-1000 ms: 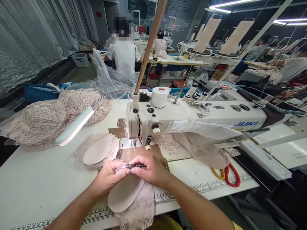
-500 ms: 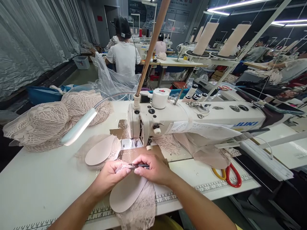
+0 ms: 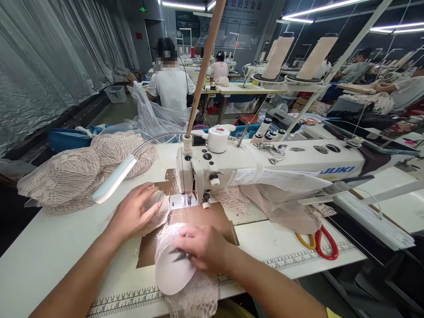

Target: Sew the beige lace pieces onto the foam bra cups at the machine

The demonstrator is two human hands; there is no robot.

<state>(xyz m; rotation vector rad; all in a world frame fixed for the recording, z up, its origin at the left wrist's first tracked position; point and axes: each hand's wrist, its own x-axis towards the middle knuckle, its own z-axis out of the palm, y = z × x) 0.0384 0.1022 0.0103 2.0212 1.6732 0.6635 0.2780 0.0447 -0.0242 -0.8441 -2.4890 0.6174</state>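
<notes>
My left hand is over the left beige bra cup, beside the needle area. Its fingers and thumb are apart, and it partly hides the cup. In my closed right hand is a pair of thread snips, its dark pointed blades showing past the fingers. The snips lie over a second pale cup near the table's front edge. Lace hangs from that cup over the ruler markings. Whether my right fingers also pinch the cup's fabric, I cannot tell.
The sewing machine stands across the table, with a lit lamp at its left. Bundled lace cups lie at the back left. Red-handled scissors rest at the right. A person in a white shirt sits ahead.
My hands were together in front of the needle and have parted. The left moved left onto the left cup. The right moved slightly down with the snips over the front cup.
</notes>
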